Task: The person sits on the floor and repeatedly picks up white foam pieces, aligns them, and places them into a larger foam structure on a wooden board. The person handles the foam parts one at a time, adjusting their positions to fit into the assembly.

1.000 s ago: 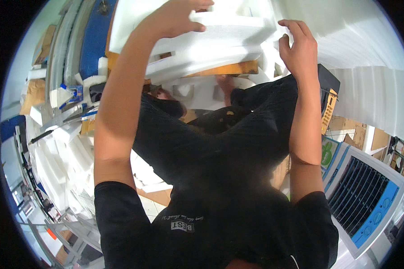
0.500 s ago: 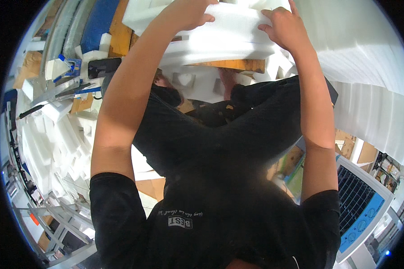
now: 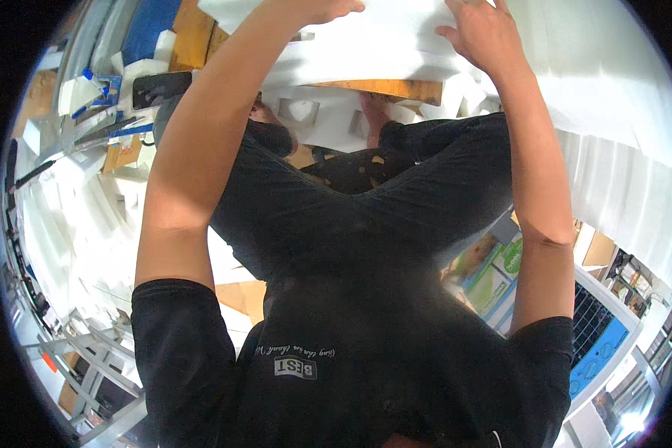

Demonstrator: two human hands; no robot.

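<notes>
Plainly, we list one white foam piece [image 3: 396,45], far centre, its bare surface spanning the room between left grip [image 3: 317,9] and right grip [image 3: 487,33]. Left grip: cut by the view's far edge; whether pinching, we cannot tell. Right grip: thumb and fingers spread, contact unclear. Near edge: wooden board [image 3: 403,89]. Right side: white sheeting [image 3: 612,112].

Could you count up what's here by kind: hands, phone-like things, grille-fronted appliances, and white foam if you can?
Hands: 2 (left hand, right hand)
Black phone-like slab: 1
Grille-fronted appliance: 1
Total: 4
White foam is left out; its pieces overlap too much to count.
</notes>
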